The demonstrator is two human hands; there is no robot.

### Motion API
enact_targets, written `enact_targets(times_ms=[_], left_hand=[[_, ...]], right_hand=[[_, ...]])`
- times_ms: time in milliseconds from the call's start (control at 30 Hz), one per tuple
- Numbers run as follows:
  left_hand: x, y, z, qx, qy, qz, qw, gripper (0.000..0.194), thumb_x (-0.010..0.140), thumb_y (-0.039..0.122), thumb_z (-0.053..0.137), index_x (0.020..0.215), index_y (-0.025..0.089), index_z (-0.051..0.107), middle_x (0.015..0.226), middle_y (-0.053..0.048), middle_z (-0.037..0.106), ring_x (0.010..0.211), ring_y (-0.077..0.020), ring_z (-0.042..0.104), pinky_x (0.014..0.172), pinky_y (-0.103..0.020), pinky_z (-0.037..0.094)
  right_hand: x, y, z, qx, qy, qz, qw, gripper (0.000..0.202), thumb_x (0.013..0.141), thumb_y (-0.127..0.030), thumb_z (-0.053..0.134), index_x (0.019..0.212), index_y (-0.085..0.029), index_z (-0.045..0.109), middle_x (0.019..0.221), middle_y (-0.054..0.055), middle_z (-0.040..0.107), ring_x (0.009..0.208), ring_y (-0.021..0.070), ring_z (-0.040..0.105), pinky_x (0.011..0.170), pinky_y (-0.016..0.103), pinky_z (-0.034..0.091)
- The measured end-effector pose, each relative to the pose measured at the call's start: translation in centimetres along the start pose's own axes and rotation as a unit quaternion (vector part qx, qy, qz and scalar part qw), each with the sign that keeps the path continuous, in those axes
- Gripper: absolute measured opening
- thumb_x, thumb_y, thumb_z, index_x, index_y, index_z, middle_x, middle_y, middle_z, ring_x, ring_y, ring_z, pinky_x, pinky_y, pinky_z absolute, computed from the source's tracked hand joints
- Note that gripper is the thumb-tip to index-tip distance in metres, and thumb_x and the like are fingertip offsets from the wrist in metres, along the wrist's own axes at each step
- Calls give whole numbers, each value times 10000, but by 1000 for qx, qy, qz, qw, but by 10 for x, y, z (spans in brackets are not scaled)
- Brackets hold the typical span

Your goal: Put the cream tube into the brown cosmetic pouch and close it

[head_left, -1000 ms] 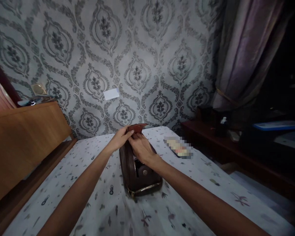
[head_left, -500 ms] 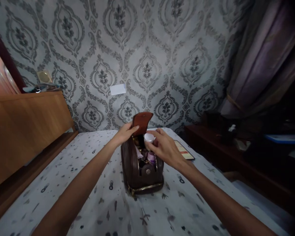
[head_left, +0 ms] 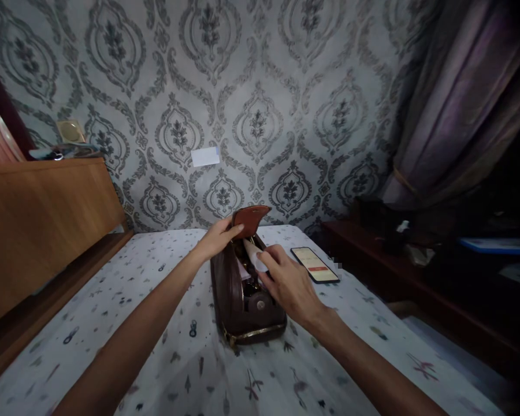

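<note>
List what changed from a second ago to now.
The left hand lifted the brown bag's flap open and holds it up. The right hand left the flap and took hold of a pale item at the bag's mouth. The bag and phone stayed put.

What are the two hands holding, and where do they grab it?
Left hand pinches the brown bag's flap by its edge. Right hand grips a pale item by one end.
</note>
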State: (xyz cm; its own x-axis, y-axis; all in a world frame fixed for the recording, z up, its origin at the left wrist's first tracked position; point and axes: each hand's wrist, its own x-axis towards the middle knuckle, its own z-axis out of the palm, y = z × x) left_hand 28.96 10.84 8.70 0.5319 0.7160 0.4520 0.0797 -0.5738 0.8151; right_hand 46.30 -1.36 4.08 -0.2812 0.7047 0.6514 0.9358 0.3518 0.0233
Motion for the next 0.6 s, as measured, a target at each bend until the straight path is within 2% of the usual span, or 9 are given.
enact_targets(times_ms=[133,233,400,500,600], left_hand=[[-3,-2,0,28,-10,-10,1000,419,880,451,569,1149,139,648,1137,-72,707,1075,-271,617,971,-373,448],[-4,-3,0,41,-13,-9,999,390,888,434,561,1131,143,653,1100,-64,714,1043,-256,624,966,-367,447],[-5,-2,1,45,-15,-6,999,370,889,427,555,1097,139,657,1078,-67,709,1017,-244,625,946,-349,452],[-5,-3,1,43,-16,6,999,366,889,426,559,1091,136,655,1083,-70,698,1022,-237,619,946,-338,447],[-6,-2,1,45,-18,11,999,374,886,436,568,1096,138,652,1082,-70,695,1023,-235,615,942,-333,445]], right_hand=[[1,-8,3,-62,-3,-18,998,191,860,-91,520,979,-223,590,1017,83,595,801,205,608,671,291,453],[4,-11,5,-81,-7,-19,997,247,887,-95,502,1063,-243,594,1019,82,610,799,215,608,693,308,465],[7,-8,1,-69,-38,-48,996,419,873,-56,495,1234,-260,549,1131,90,607,885,214,631,741,303,500],[8,-5,0,-44,-68,-71,994,529,827,7,476,1274,-268,540,1221,94,589,961,217,638,759,299,521],[12,-4,0,-1,-83,-76,994,553,802,27,468,1266,-260,558,1230,93,590,1010,218,633,780,304,541]])
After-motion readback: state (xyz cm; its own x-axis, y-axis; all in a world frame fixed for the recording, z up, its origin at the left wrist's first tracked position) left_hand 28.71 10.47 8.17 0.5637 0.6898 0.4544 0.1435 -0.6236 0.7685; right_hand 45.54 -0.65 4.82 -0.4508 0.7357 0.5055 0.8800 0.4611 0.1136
